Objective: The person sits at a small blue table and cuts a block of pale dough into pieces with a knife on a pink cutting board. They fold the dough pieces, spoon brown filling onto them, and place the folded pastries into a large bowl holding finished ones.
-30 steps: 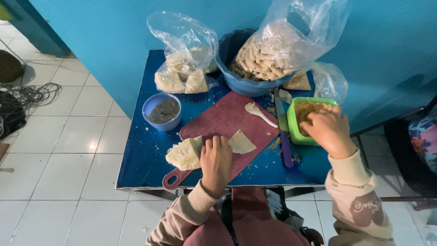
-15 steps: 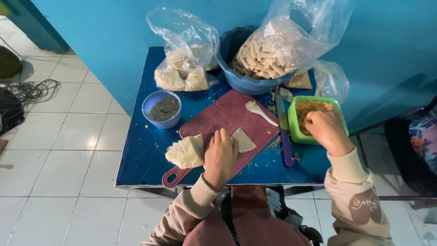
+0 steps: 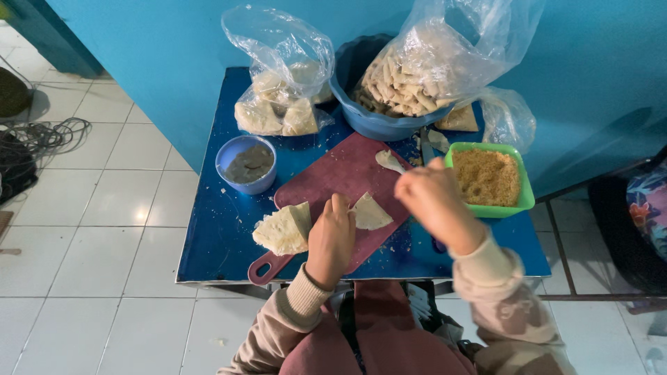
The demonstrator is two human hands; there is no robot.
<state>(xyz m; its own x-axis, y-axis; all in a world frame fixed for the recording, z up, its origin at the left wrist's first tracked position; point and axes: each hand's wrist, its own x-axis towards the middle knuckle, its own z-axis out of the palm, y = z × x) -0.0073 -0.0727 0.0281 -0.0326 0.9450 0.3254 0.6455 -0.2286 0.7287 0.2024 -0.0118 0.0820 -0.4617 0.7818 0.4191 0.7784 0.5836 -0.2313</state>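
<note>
From the head camera I saw my left hand (image 3: 332, 239) lying flat, fingers spread, on the dark red plastic cutting board (image 3: 340, 173), touching a pale triangular folded wrapper (image 3: 369, 213). My right hand (image 3: 434, 201) hovered above the board's right edge, fingers curled; whether they pinched anything I could not tell. A green square tub of crumbs (image 3: 490, 179) sat just right of the board, a stack of pale wrappers (image 3: 281, 229) at its left.
</note>
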